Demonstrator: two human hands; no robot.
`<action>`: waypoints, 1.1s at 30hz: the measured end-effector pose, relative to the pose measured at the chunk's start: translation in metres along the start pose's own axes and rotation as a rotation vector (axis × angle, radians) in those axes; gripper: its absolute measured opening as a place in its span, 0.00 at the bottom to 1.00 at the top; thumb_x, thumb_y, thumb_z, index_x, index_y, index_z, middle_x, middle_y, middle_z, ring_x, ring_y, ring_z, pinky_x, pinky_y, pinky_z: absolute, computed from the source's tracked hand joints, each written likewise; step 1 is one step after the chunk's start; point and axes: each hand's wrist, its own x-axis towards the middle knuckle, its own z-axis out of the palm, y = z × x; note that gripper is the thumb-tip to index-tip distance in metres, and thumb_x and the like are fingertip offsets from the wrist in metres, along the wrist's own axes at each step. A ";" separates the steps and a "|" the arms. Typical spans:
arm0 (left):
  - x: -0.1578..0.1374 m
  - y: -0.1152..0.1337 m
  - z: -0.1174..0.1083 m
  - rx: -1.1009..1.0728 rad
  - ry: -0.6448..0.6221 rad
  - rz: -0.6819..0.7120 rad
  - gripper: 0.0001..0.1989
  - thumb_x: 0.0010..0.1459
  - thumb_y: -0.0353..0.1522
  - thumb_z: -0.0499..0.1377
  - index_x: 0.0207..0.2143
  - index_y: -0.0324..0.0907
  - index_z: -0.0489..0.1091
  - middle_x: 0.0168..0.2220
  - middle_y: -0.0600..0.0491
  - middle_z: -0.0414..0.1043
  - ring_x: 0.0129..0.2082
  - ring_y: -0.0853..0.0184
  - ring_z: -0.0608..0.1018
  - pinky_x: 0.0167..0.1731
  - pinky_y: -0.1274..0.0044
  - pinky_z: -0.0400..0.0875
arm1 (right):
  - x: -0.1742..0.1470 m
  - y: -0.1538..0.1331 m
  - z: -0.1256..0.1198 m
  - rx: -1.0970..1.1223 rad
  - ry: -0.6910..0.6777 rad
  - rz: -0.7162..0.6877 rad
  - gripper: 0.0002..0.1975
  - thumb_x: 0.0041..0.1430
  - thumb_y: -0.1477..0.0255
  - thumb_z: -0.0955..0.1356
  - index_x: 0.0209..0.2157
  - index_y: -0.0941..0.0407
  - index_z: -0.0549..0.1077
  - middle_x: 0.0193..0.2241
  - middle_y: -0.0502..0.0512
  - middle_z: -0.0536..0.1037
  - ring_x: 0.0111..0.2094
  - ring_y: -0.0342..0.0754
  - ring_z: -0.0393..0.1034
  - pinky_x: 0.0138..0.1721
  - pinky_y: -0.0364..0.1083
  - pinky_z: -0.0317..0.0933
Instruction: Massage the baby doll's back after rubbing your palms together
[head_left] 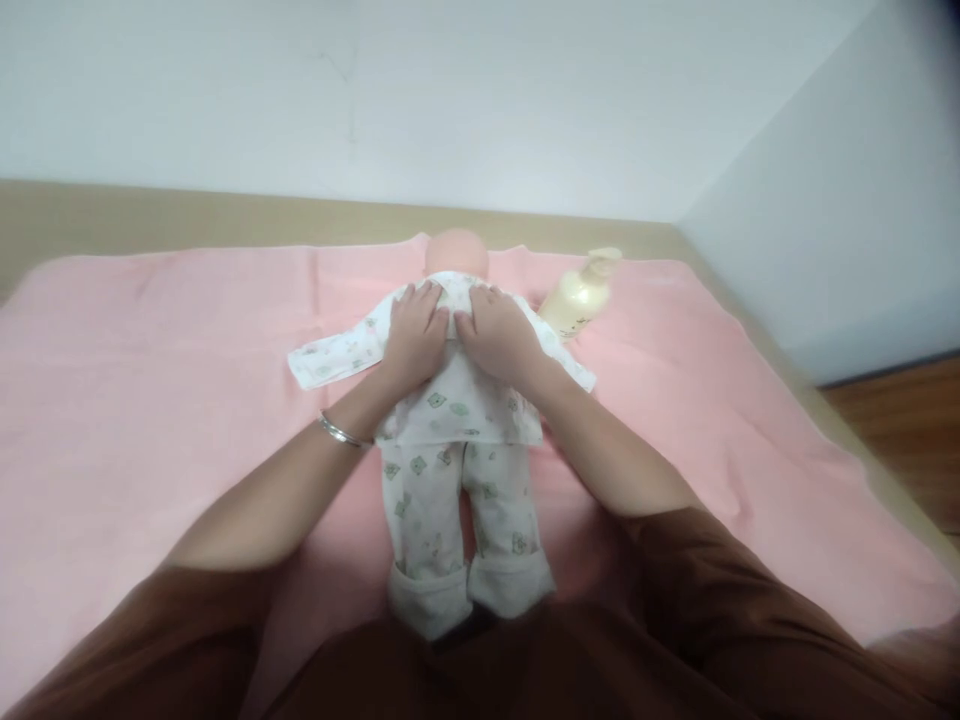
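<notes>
A baby doll point(457, 400) lies stretched out in front of me, its bald head point(456, 252) at the far end and no face showing. White pyjamas with a small green print cover it, the trouser cuffs point(429, 600) turned up. My left hand point(415, 335) rests flat on the left of its upper body, fingers pointing away from me. On the right of the upper body lies my right hand point(496, 333), also flat. The two thumbs almost meet at the middle. Neither hand grips anything. A bracelet point(341, 430) circles my left wrist.
Beneath the doll spreads a pink cloth point(187, 400) over a tan surface point(187, 212). A pale yellow pump bottle point(579, 297) is on the cloth, right of the doll's shoulder. White walls point(487, 110) border the far and right sides. Wooden flooring point(900, 430) shows at the right.
</notes>
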 end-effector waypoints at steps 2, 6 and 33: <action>0.000 -0.002 0.001 -0.010 0.022 -0.009 0.28 0.67 0.35 0.41 0.65 0.35 0.60 0.70 0.43 0.57 0.73 0.51 0.55 0.74 0.54 0.44 | -0.008 -0.009 -0.005 -0.051 0.027 -0.006 0.19 0.70 0.69 0.56 0.47 0.66 0.71 0.48 0.71 0.78 0.52 0.62 0.69 0.54 0.56 0.62; -0.001 -0.001 0.003 -0.008 0.062 -0.003 0.28 0.65 0.35 0.43 0.64 0.35 0.61 0.69 0.42 0.59 0.72 0.51 0.57 0.73 0.53 0.46 | -0.015 -0.019 -0.017 -0.067 0.010 -0.023 0.18 0.70 0.70 0.55 0.39 0.62 0.73 0.37 0.65 0.79 0.44 0.57 0.73 0.46 0.52 0.64; -0.030 0.023 -0.003 0.276 0.028 0.135 0.28 0.68 0.33 0.42 0.66 0.27 0.59 0.70 0.34 0.56 0.72 0.49 0.58 0.72 0.55 0.54 | 0.020 0.024 0.008 0.076 -0.113 -0.009 0.31 0.71 0.65 0.56 0.67 0.73 0.56 0.69 0.76 0.57 0.72 0.66 0.48 0.70 0.62 0.48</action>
